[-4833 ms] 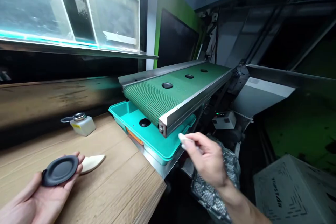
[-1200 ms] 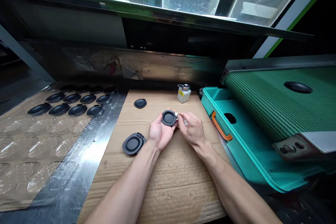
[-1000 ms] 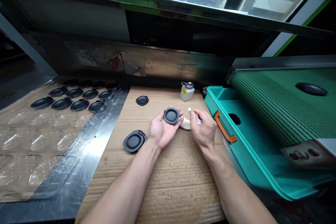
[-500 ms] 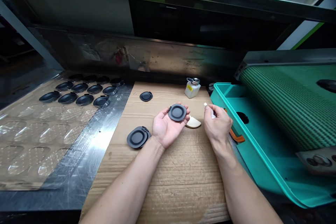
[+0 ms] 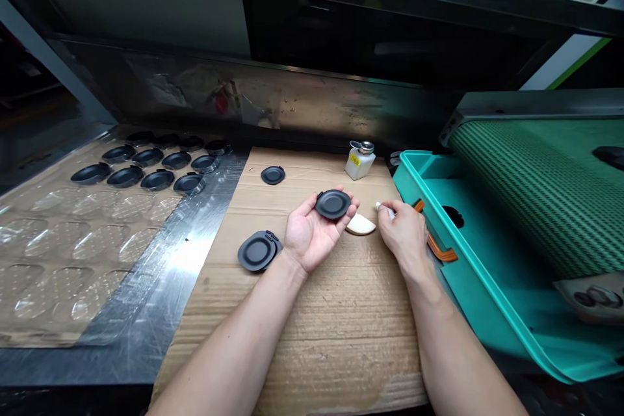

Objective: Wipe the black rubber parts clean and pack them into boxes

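Observation:
My left hand [image 5: 309, 239] lies palm up over the cardboard [image 5: 331, 338], its fingers curled round a black, rounded plastic part [image 5: 333, 204] with a shallow dished face and a small hinge-like tab. My right hand [image 5: 405, 234] is closed, pinching a small white object [image 5: 385, 208] whose tip shows past the fingers; most of it is hidden. Between the hands a cream-coloured pad [image 5: 361, 225] rests on the cardboard. Left of my left forearm, overlapping black parts [image 5: 257, 253] are stacked. Farther back lies a single black part [image 5: 273, 175].
A white square bottle [image 5: 359, 163] with a metal top and yellow label stands at the back. On the left, a clear blister tray [image 5: 82, 266] holds several black parts. To the right are a teal bin [image 5: 492, 292], orange-handled tool [image 5: 442, 249] and green conveyor belt [image 5: 521, 201].
The black part in my left hand has tilted to a flatter angle. My right hand has turned slightly, and the white tip has dropped a little. The camera view has shifted slightly.

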{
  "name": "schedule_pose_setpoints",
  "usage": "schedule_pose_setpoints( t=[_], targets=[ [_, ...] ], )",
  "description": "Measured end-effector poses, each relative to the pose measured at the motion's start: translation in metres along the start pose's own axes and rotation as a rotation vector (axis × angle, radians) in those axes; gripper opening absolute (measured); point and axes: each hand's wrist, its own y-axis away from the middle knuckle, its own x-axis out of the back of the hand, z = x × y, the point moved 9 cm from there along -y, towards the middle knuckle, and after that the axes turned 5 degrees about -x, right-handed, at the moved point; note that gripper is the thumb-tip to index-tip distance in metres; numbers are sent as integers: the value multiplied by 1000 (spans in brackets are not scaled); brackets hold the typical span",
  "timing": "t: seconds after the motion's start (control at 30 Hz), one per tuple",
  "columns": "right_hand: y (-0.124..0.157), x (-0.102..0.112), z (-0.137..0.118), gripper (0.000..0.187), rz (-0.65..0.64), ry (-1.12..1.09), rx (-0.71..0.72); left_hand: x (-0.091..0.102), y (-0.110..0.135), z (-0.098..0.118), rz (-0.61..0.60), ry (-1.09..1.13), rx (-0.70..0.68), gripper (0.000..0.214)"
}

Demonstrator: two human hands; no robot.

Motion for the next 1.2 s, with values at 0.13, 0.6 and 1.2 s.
schedule_pose_setpoints(
  t=[0.13,0.6,1.2],
  targets=[
    [-2,-10,2,30,-73,53,18,-5,0,0,-56,-57,2,39],
    [50,29,-84,52,-245,-631,720,-8,-4,-25,-124,-411,-146,33],
    [89,-13,-102,55,-385,-552,792,21,141,102,281,-2206,-561,61]
  ],
)
